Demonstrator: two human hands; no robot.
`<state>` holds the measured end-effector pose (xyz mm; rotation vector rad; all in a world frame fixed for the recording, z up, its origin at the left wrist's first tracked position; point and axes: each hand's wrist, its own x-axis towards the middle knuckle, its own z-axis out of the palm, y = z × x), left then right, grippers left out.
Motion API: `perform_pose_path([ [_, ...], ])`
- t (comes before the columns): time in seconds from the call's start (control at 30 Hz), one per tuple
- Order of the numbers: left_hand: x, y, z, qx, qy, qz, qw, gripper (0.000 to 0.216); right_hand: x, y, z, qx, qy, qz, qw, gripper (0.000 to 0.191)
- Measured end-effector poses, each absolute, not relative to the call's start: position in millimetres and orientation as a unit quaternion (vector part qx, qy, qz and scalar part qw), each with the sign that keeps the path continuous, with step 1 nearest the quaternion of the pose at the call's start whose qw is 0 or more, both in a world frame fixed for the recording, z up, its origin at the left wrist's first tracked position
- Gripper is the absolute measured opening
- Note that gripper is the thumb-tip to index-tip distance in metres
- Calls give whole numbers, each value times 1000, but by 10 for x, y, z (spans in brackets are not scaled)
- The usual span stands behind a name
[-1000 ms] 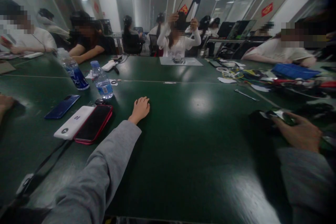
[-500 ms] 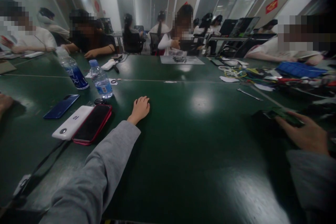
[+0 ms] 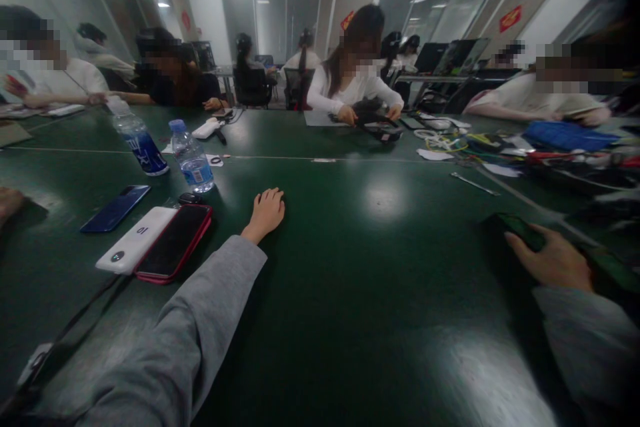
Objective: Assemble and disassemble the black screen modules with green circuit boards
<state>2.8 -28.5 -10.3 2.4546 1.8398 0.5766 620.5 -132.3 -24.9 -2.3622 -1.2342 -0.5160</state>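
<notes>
My left hand (image 3: 267,213) lies palm down on the dark green table (image 3: 350,293), fingers loosely stretched and holding nothing. To its left are a phone in a red case (image 3: 174,242), a white power bank (image 3: 135,240) with a strap, and a small black item (image 3: 190,198). At the right side, my right hand (image 3: 555,259) is closed around a dark, flat object with a greenish surface (image 3: 520,227). The dim light keeps its exact kind hidden, and the hand covers part of it.
Two water bottles, one clear (image 3: 193,160) and one blue-labelled (image 3: 137,140), stand left beyond a blue phone (image 3: 115,208). A wrench-like metal tool (image 3: 474,183) lies by tangled cables (image 3: 450,141) and a blue bundle (image 3: 570,135). Several people sit around; one across handles a black object (image 3: 380,128).
My right hand and the dark object have shifted slightly left. My left hand stays in place. The person across leans forward and has lowered a black object to the table.
</notes>
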Motion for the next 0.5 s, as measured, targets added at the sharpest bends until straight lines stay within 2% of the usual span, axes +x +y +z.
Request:
perform_pose_path([
  [0.07,32,-295,-101,786,590,187,5,44,6068,-1309,-287,-864,-434,-162,196,64],
  [0.23,24,-305,-99,787,589,186,8,44,5367,-1281,-222,-850,-459,-159,206,69],
  [0.4,18,-303,-103,788,587,186,12,45,4151,-1126,-167,-719,-609,-154,297,61],
  [0.5,19,-305,-105,790,584,188,14,45,3269,-992,-126,-663,-670,-113,314,57],
])
